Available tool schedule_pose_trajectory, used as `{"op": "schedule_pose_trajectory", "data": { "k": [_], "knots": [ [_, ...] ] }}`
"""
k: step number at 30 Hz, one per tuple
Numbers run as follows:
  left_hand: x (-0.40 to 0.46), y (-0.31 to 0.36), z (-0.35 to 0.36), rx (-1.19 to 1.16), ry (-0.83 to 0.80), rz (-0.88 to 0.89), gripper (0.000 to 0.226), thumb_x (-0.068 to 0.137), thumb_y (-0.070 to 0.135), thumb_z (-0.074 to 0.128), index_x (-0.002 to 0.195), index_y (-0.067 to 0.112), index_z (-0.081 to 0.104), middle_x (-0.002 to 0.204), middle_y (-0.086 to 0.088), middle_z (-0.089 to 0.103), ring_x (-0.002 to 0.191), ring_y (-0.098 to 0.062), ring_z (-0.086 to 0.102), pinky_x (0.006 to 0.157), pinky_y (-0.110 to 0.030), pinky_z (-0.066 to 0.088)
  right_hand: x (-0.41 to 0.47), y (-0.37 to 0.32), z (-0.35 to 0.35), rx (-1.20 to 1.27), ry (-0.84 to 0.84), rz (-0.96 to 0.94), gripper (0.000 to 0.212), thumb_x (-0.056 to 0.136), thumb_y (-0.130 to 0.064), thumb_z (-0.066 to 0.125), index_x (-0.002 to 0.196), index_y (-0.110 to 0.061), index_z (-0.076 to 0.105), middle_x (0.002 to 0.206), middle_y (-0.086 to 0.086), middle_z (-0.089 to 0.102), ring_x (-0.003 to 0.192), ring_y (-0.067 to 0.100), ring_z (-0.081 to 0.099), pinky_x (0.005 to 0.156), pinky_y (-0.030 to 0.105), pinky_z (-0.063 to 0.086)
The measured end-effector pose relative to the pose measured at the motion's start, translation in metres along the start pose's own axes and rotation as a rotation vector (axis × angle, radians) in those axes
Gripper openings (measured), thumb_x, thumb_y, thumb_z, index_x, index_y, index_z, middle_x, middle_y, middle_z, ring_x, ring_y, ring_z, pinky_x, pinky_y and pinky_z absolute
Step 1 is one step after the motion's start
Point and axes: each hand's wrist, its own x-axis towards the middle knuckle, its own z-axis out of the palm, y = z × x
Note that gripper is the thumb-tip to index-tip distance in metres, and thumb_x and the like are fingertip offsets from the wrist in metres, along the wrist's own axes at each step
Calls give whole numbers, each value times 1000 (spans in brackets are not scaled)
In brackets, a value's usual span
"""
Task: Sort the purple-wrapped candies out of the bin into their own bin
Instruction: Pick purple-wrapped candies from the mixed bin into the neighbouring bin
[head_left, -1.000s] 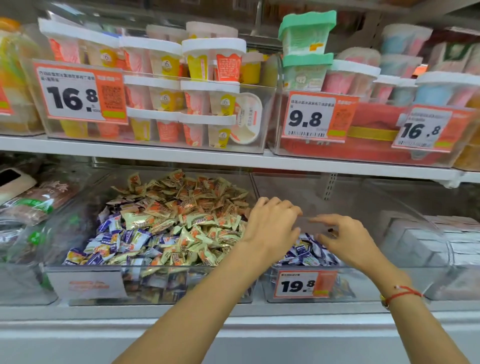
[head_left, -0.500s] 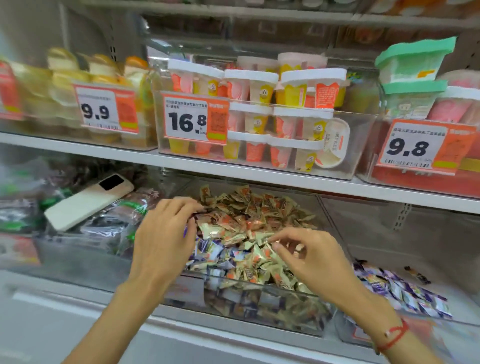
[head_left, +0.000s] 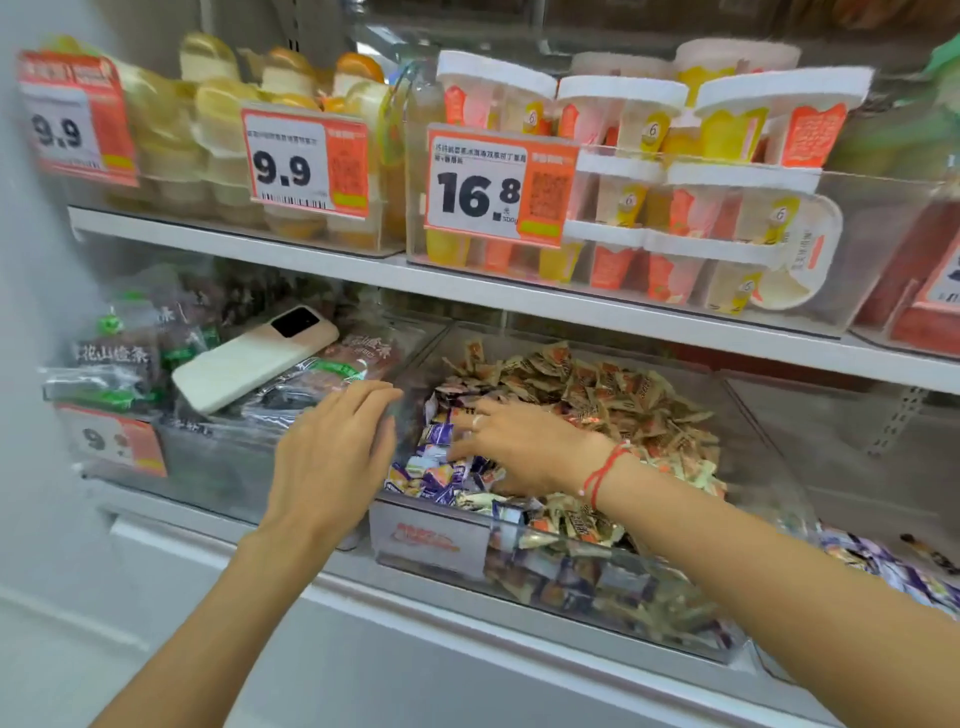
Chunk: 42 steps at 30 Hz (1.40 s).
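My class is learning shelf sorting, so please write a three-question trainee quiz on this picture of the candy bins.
1. True or false: the white phone lies in the clear mixed-candy bin.
2. Which hand reaches onto the purple-wrapped candies: A left hand, B right hand?
3. What price shows on the orange tag above that bin?

Key: 1 false; 2 B; 3 16.8

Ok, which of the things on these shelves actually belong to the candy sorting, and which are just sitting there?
Belongs to the job:
- mixed candy bin
- purple-wrapped candies at its front left
- bin to the right holding purple candies
- left hand, right hand reaching in

Just lying about:
- phone on the snack bags
- pudding cups above
- price tags
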Motion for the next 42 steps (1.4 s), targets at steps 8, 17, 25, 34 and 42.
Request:
{"op": "schedule_pose_trajectory", "data": {
  "k": [8,17,25,34,42],
  "knots": [
    [18,37,-2,-106,-125,45,26,84,7,64,107,20,68,105,3,66,99,-23,56,76,-36,44,-82,16,18,251,238,215,26,94,-40,54,109,-22,65,115,-7,58,108,14,52,75,35,52],
    [35,51,39,-182,-932,-113,50,87,50,61,133,34,52,137,1,54,122,-24,52,97,-43,46,-139,10,20,721,465,588,28,85,-20,71,113,-27,71,116,-9,68,102,11,66,84,20,49],
    [33,53,34,-272,-594,-112,18,83,23,71,73,38,66,77,14,65,80,-11,63,66,-29,48,-151,8,27,1053,755,710,17,82,-15,75,96,-23,75,95,-15,72,91,-2,65,83,24,54],
    [38,71,47,-344,-803,-64,54,88,47,62,138,30,48,130,6,57,113,-16,56,87,-37,48,-200,4,7,866,932,703,13,83,-16,73,95,-22,75,87,-20,69,81,-1,64,70,12,47],
    [36,103,49,-140,-624,-18,41,85,36,69,123,24,61,106,3,69,99,-18,63,73,-28,46,-278,41,47,499,922,1035,14,84,-14,73,94,-24,71,87,-8,67,82,2,57,78,12,48]
  ]
}}
